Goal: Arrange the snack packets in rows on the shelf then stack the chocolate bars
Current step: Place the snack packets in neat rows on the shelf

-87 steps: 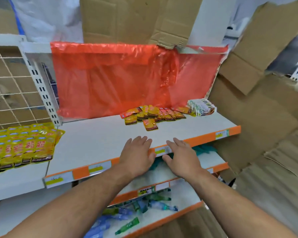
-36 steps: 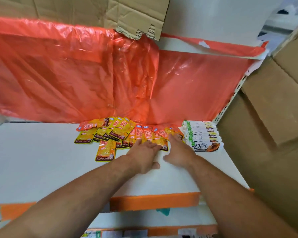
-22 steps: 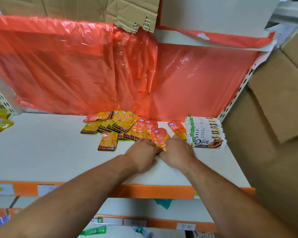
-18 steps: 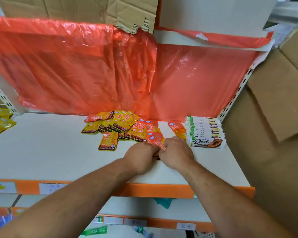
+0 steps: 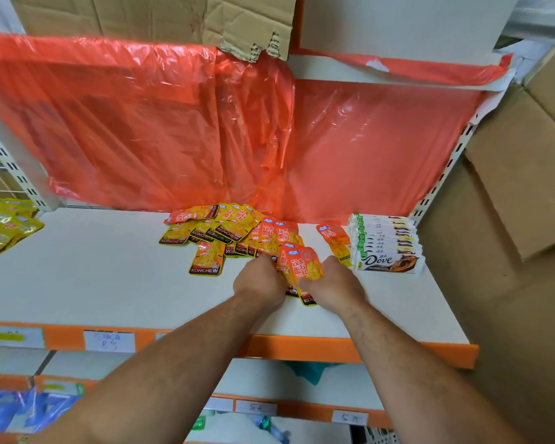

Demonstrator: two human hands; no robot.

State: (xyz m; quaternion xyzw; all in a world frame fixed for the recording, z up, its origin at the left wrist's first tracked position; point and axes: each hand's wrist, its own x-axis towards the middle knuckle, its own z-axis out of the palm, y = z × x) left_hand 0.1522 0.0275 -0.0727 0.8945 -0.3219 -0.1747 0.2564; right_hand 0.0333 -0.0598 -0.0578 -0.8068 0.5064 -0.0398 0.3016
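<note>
The left hand [image 5: 259, 282] and right hand [image 5: 333, 285] curl round a small fanned bunch of glossy orange-and-yellow foil snack packets [image 5: 302, 266], held between them low over the white shelf [image 5: 93, 277], just in front of the loose pile [image 5: 220, 230]. They look light, thin, floppy and slick, so pinching the flat sealed edges seems safest. The stiff white-wrapped chocolate bars [image 5: 385, 243] lie just right.
</note>
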